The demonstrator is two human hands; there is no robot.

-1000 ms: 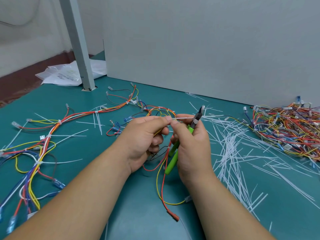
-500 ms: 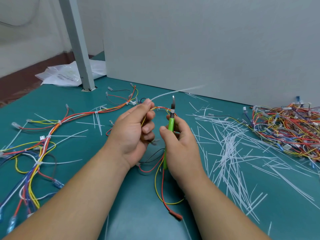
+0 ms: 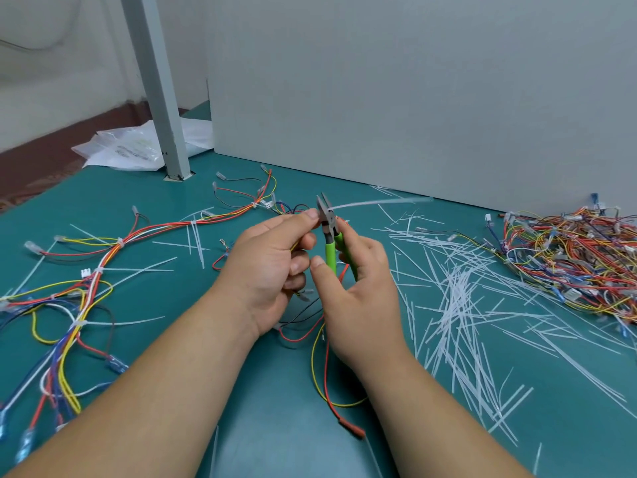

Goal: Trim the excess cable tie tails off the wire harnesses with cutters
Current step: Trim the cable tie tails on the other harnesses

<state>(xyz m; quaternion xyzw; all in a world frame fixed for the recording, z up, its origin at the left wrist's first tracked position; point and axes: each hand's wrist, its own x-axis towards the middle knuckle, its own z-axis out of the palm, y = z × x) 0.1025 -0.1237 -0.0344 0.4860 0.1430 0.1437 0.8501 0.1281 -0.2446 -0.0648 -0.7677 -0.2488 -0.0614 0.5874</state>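
While in right hand (image 3: 362,298), cutters (image 3: 330,236) tip-up.

Assembly workbench: heaped wire harnesses (image 3: 572,257), cut tie tails (image 3: 455,298).

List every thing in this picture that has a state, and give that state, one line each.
Left hand: pinches the yellow-and-red wire harness, lifted, ends trailing down.
Right hand: grips the green-handled cutters, blades at the tail's base.
White cable tie tail: sticking out rightward; cut or uncut, cannot tell.
Loose white plastic tails: cut, scattered.
Coloured wire harnesses at left: tails untrimmed.
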